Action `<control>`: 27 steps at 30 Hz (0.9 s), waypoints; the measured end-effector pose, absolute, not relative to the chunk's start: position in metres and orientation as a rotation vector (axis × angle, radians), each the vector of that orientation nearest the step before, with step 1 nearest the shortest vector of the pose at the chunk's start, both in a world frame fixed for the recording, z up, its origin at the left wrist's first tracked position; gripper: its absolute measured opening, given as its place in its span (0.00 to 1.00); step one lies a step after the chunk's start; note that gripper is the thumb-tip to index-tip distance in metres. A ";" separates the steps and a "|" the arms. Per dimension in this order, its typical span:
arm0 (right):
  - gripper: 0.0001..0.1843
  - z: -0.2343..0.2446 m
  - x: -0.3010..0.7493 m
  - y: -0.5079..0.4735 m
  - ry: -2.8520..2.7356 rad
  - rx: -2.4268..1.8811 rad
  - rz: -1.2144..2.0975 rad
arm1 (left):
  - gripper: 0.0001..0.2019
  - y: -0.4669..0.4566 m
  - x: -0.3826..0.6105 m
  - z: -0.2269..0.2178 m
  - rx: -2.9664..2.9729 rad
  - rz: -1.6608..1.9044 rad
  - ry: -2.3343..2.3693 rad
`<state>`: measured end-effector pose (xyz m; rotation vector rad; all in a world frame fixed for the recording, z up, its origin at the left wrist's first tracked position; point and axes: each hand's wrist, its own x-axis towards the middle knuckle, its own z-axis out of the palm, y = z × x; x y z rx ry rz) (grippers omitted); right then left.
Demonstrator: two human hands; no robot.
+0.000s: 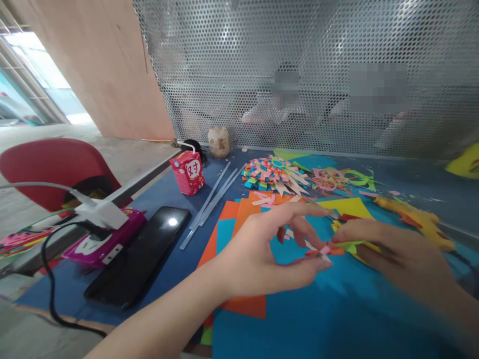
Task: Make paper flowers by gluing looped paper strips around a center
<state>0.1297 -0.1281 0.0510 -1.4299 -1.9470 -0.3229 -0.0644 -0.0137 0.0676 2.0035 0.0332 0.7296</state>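
Note:
My left hand [269, 249] has its thumb and fingers closed in a pinch around the end of a small bundle of folded paper strips [326, 251], pink, orange and white. Opposite it, my right hand [389, 249], partly blurred, grips the other side, where a yellow-green strip shows. Yellow parts by its fingers are too smeared to name. Both hands are over a large blue paper sheet [299, 319], with orange sheets [247, 306] under its left side. Behind them lies a rosette of many-coloured paper loops [275, 172], beside curled paper shreds [329, 179].
A yellow glue gun [419, 222] lies at right. Clear glue sticks [209, 204], a pink drink carton [188, 172] and a black phone [138, 257] are at left, near a purple power strip [105, 242]. A perforated metal screen [239, 60] closes the back; a red chair [56, 169] stands left.

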 end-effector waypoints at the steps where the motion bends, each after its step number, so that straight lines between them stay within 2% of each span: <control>1: 0.08 0.050 0.131 -0.129 -1.947 -1.448 -0.385 | 0.22 -0.014 -0.064 0.068 2.024 0.760 0.048; 6: 0.09 0.045 0.134 -0.132 -1.992 -1.434 -0.786 | 0.21 -0.013 -0.062 0.067 2.170 0.943 0.042; 9: 0.09 0.047 0.132 -0.134 -2.052 -1.380 -0.916 | 0.19 -0.013 -0.061 0.065 2.263 1.037 -0.009; 16: 0.11 0.053 0.126 -0.140 -2.135 -1.339 -0.958 | 0.16 -0.012 -0.061 0.066 2.341 1.192 -0.116; 27: 0.11 0.052 0.127 -0.145 -2.128 -1.293 -1.001 | 0.14 -0.011 -0.060 0.063 2.429 1.133 -0.177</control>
